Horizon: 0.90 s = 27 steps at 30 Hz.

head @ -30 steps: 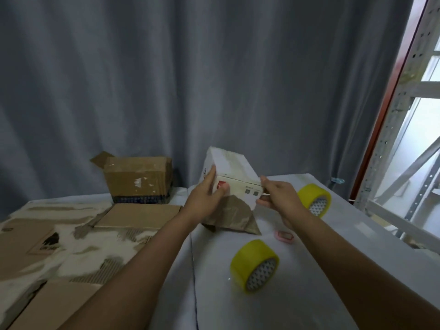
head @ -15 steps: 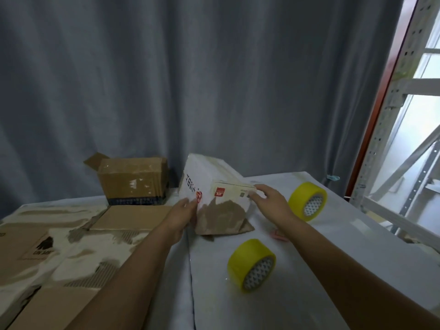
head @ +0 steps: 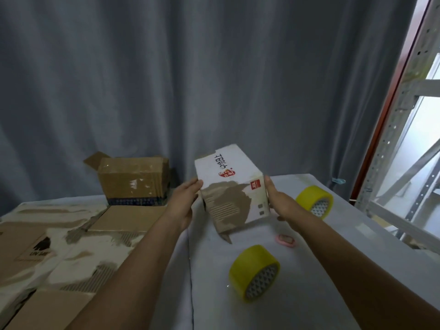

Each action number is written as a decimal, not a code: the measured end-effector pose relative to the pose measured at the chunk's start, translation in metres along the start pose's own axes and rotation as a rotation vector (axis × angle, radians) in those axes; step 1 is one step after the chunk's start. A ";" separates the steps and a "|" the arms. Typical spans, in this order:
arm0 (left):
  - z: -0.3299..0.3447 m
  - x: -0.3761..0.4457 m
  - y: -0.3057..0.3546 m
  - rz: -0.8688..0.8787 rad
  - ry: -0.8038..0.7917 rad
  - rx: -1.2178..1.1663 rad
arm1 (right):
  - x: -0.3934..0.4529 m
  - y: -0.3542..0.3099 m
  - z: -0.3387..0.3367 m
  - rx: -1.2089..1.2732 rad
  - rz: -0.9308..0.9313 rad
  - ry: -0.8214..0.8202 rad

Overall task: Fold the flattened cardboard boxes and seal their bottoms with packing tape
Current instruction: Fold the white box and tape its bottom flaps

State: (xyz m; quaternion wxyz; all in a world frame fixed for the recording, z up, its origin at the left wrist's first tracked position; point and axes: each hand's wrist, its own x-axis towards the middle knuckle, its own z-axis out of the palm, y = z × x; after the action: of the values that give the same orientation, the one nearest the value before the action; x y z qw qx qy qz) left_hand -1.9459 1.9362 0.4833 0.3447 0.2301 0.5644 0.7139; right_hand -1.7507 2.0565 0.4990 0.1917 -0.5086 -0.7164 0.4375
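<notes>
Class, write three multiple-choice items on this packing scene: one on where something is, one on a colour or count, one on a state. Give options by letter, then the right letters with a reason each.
1. Where is the small pink object?
A. on the grey cloth between the two tape rolls
B. on top of the brown box
C. inside the white box

2. How many yellow tape rolls lie on the table?
A. one
B. two
C. four

3. How is the white box held?
A. it lies alone, untouched
B. one hand lifts it by a flap
C. between both hands, one at each side

Answers:
1 A: it lies on the cloth between the rolls.
2 B: near roll, far roll.
3 C: left hand and right hand flank it.
</notes>
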 end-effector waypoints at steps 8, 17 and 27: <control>0.020 -0.012 -0.015 -0.298 -0.194 0.097 | -0.003 0.021 -0.009 0.353 -0.019 0.072; 0.043 -0.004 0.019 0.050 0.019 0.088 | -0.006 0.046 -0.001 0.354 0.010 -0.154; 0.042 -0.016 0.020 0.550 -0.235 0.506 | 0.004 0.049 -0.020 0.442 0.034 -0.245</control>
State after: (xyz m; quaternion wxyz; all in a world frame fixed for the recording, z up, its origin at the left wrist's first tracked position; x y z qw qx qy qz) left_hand -1.9098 1.9483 0.5141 0.1352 0.5305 0.5966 0.5868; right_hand -1.7106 2.0733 0.4684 0.2027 -0.4094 -0.6127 0.6449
